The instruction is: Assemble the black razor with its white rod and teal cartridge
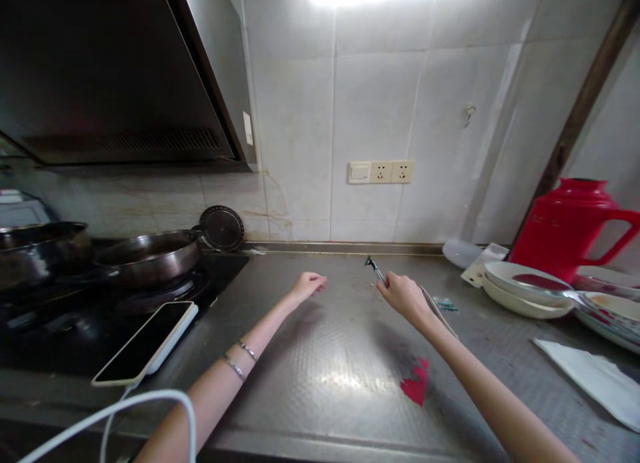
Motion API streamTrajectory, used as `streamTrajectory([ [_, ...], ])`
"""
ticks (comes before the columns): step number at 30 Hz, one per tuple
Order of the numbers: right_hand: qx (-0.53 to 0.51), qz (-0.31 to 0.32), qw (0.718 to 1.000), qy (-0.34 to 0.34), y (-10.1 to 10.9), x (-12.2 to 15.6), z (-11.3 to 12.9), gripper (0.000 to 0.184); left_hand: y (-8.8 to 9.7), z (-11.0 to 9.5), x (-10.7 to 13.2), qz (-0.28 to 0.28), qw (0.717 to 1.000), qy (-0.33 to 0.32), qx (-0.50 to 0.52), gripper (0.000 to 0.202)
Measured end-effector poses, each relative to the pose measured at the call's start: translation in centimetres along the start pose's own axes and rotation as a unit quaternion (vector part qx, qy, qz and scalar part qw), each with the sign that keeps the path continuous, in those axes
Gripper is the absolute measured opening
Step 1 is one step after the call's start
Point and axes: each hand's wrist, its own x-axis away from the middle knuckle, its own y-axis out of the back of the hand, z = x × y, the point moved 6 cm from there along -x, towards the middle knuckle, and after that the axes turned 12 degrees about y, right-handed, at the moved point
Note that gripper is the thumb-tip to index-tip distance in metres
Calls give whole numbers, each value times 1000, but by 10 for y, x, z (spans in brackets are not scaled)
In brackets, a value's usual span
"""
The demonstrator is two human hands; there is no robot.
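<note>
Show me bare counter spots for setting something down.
Free: steel countertop between left forearm and red scrap; also behind the left hand, toward the wall. Crowded: right, with stacked bowls, red thermos and white sheet; left, with phone and pan.

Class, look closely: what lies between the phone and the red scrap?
In the head view, the left forearm, wearing two bracelets, crosses over the metal counter between them.
</note>
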Motion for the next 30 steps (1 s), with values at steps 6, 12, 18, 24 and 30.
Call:
streamTrajectory([
  [6, -7, -40, 998, 53, 18, 2, 67, 33, -25, -55, 1, 75, 991, -5, 112, 48],
  [12, -23, -27, 994, 107, 10, 1, 103, 34, -24, -51, -4, -6, 995, -5, 98, 47],
  [18, -39, 3, 990, 139, -4, 5, 122, 38, -17, -29, -8, -32, 999, 7, 0, 43],
  [24, -61, 38, 986, 152, -12, 16, 118, 41, -13, -7, -16, -12, 992, 26, -125, 30],
  [30, -54, 60, 989, 122, -18, 21, 90, 43, -21, 1, -26, 11, 979, 20, -202, 27],
])
